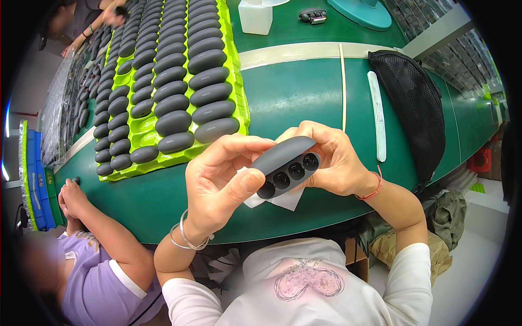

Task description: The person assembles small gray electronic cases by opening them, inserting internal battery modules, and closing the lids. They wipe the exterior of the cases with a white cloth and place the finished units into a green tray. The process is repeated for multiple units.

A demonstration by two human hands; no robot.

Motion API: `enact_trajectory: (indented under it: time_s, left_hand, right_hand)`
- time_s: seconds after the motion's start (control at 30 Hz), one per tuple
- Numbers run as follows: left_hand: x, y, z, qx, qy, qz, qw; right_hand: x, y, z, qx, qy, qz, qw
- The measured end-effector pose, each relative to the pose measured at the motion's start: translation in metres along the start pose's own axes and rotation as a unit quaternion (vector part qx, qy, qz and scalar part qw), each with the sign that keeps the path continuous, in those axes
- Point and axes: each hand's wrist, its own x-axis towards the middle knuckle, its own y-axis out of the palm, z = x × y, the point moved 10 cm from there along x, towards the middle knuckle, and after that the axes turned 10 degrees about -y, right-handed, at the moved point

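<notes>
Both hands hold a dark grey oval case (284, 155), like an earbud case, above the near edge of the green table. Its lid is raised, and a row of several glossy black round shapes shows along the opening. My left hand (217, 179) grips the left end, thumb at the front and fingers behind. My right hand (334, 163) closes round the right end, with some fingers hidden behind the lid. A piece of white paper or cloth (288, 201) lies under the hands, partly covered by them.
A lime-green tray (243, 108) with rows of similar grey cases stands at left. On the green table (293, 87) are a white strip (376, 117), a black mesh pouch (413, 108), a white container (255, 19) and a teal round base (361, 13). A co-worker's hands (70, 198) rest at left.
</notes>
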Motion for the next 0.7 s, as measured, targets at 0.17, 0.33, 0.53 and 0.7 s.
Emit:
enact_trajectory:
  time_s: [0.17, 0.33, 0.53, 0.7]
  left_hand:
    - [-0.001, 0.001, 0.0, 0.01, -0.006, 0.001, 1.0]
    - [0.001, -0.007, 0.0, 0.066, -0.012, -0.018, 0.998]
    - [0.007, -0.013, -0.001, 0.228, 0.02, -0.049, 0.972]
    - [0.001, -0.009, -0.009, 0.317, 0.065, -0.094, 0.942]
  right_hand:
    - [0.0, 0.002, 0.002, -0.014, -0.013, 0.01, 1.0]
    - [0.001, -0.003, -0.004, 0.022, 0.026, -0.031, 0.999]
    - [0.003, -0.02, -0.01, -0.043, 0.102, -0.07, 0.991]
    - [0.004, -0.024, -0.005, -0.082, 0.062, -0.088, 0.991]
